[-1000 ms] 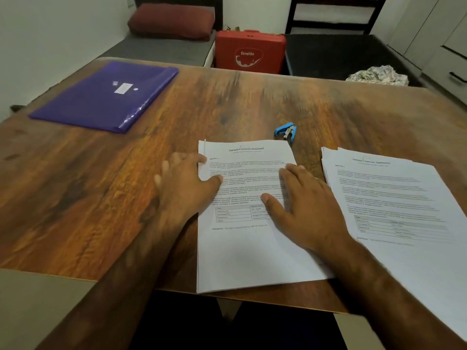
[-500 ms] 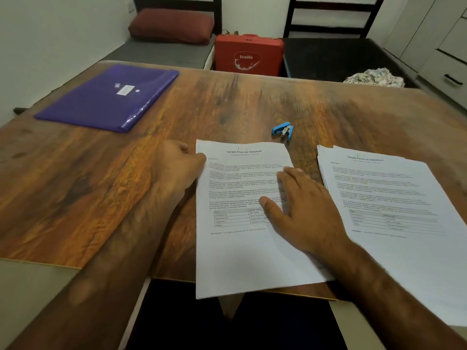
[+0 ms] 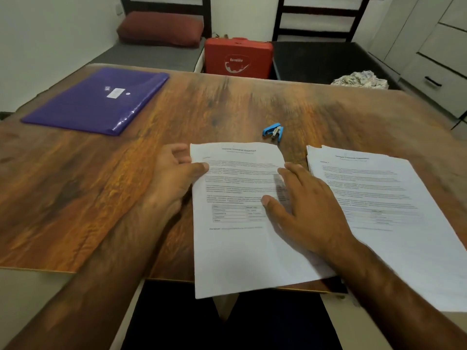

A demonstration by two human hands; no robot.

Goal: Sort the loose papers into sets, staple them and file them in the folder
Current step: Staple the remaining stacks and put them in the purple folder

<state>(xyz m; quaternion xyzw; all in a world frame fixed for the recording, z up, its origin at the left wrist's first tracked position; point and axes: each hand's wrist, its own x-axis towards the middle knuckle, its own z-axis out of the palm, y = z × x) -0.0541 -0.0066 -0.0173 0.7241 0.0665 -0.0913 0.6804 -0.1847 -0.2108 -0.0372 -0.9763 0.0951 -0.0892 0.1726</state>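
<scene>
White printed sheets, the paper set (image 3: pixel 240 248), lie at the near edge of the wooden table (image 3: pixel 75 198), and their lower end overhangs that edge. The left hand (image 3: pixel 174 178) pinches the set's left edge near the top, with the thumb on the upper face and the fingers curled at the edge beside it. The right hand (image 3: pixel 308 210) rests flat on the set's right half, fingers straight and spread, grasping nothing; it hides part of the printed text and grid.

To the right of the set, near it but apart at the top, lies a second pile of papers (image 3: pixel 391 198) with uneven edges. The right forearm crosses that pile's near left corner. A small blue stapler (image 3: pixel 273 131) sits just beyond the set's top right corner, not touching it. A purple folder (image 3: pixel 96 102) with a white label lies flat, well apart, beyond and to the left of the set.

Off the table, straight beyond the set, stands a red case (image 3: pixel 238 58). A red-brown cushion (image 3: pixel 161 27) lies beyond and to the left of the set, and a crumpled cloth (image 3: pixel 361 79) lies beyond and to its right.
</scene>
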